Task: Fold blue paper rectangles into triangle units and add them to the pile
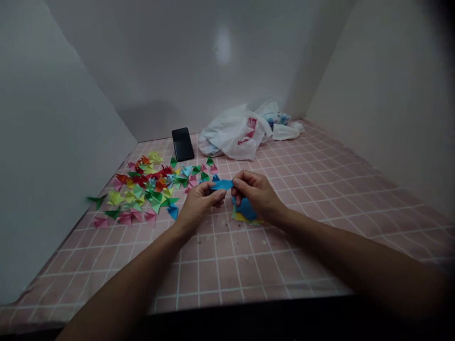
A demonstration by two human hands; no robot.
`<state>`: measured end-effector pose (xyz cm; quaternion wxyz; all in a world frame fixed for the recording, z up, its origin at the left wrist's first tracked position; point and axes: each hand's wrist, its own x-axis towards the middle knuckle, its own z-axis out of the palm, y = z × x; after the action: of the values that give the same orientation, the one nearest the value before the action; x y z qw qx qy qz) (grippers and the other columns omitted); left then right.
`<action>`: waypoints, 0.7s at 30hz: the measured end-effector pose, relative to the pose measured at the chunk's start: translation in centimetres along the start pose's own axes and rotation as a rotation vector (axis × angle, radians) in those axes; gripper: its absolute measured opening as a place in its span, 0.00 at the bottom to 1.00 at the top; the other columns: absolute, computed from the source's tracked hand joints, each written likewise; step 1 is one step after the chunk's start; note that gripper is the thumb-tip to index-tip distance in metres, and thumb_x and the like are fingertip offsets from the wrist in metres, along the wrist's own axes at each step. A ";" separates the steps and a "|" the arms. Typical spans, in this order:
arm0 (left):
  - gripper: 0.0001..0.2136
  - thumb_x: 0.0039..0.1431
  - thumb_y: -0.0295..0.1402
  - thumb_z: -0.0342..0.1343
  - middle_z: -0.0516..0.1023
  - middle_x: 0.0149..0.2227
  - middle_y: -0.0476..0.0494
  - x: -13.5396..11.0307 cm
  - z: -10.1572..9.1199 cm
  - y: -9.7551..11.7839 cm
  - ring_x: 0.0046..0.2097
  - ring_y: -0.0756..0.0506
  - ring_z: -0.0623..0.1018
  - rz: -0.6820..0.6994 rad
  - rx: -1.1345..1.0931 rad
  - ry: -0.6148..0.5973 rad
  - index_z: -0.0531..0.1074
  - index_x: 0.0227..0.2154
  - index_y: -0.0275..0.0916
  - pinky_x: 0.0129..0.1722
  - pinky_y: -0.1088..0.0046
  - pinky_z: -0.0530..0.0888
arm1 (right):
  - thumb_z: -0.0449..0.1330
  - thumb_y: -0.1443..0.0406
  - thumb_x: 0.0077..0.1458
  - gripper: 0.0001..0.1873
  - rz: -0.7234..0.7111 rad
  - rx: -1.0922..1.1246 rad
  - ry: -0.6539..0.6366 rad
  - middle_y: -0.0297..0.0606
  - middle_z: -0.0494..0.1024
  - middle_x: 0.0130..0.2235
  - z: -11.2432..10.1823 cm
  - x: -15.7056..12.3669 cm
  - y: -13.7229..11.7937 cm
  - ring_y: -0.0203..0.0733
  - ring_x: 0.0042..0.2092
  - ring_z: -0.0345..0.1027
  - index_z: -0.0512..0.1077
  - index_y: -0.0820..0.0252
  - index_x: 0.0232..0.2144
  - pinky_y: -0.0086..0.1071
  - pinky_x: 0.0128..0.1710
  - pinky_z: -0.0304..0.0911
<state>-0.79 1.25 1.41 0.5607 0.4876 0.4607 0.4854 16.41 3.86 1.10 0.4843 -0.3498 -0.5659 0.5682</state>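
Between my two hands is a folded piece of blue origami paper (222,184), held a little above the table. My left hand (202,198) pinches its left side between thumb and fingers. At its right end, the fingertips of my right hand (255,192) are closed on the paper. Below my right hand lies a small stack of paper sheets (247,210), blue on top with yellow and green edges showing. To the left spreads a pile of folded paper cranes (147,184) in red, pink, yellow, green and blue.
A black phone (183,144) leans upright near the back wall. Right of it sits a crumpled white plastic bag (234,132) with red print. Pink checked cloth (220,270) covers the table, with walls at the left, back and right.
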 end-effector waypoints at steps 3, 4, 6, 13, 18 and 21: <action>0.22 0.49 0.54 0.66 0.76 0.27 0.45 0.1 -0.2 0.2 0.27 0.50 0.74 -0.070 -0.031 -0.014 0.74 0.29 0.36 0.29 0.73 0.71 | 0.63 0.56 0.55 0.15 0.023 0.005 -0.053 0.29 0.73 0.23 -0.1 0.0 -0.2 0.29 0.19 0.64 0.67 0.59 0.25 0.25 0.20 0.60; 0.24 0.50 0.57 0.64 0.76 0.26 0.45 0.2 -0.2 0.2 0.26 0.49 0.74 -0.088 -0.030 -0.029 0.74 0.28 0.36 0.28 0.73 0.71 | 0.63 0.57 0.56 0.15 0.029 -0.018 -0.079 0.29 0.73 0.23 -0.1 0.0 -0.3 0.29 0.19 0.64 0.67 0.59 0.25 0.25 0.20 0.60; 0.25 0.50 0.58 0.62 0.75 0.25 0.45 0.2 -0.2 0.2 0.25 0.50 0.73 -0.106 -0.013 -0.068 0.74 0.26 0.35 0.28 0.73 0.71 | 0.62 0.57 0.56 0.14 0.035 -0.072 -0.129 0.29 0.72 0.22 -0.1 -0.1 -0.3 0.29 0.19 0.63 0.67 0.59 0.24 0.24 0.19 0.59; 0.17 0.53 0.47 0.64 0.71 0.20 0.51 0.1 -0.1 -0.1 0.22 0.53 0.67 0.013 0.125 -0.049 0.70 0.24 0.37 0.24 0.76 0.64 | 0.61 0.58 0.56 0.14 0.059 -0.096 -0.117 0.28 0.71 0.21 0.2 -0.4 -0.2 0.29 0.18 0.62 0.66 0.59 0.23 0.23 0.17 0.57; 0.19 0.57 0.48 0.61 0.65 0.18 0.54 -0.2 0.0 -0.1 0.21 0.54 0.61 0.097 0.219 -0.012 0.66 0.21 0.39 0.22 0.76 0.57 | 0.62 0.56 0.55 0.16 0.071 -0.043 -0.097 0.29 0.72 0.21 0.3 -0.4 -0.3 0.28 0.17 0.62 0.66 0.59 0.23 0.23 0.17 0.57; 0.19 0.57 0.48 0.61 0.61 0.18 0.55 -0.3 0.1 0.0 0.21 0.54 0.58 0.110 0.187 -0.019 0.65 0.22 0.39 0.22 0.75 0.55 | 0.62 0.56 0.55 0.17 0.074 -0.028 -0.109 0.29 0.71 0.20 0.3 -0.5 -0.5 0.28 0.17 0.62 0.66 0.59 0.22 0.23 0.16 0.56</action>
<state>-0.77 0.96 1.41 0.4896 0.5668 0.4712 0.4659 16.31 3.28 1.53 0.4265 -0.3458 -0.5860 0.5958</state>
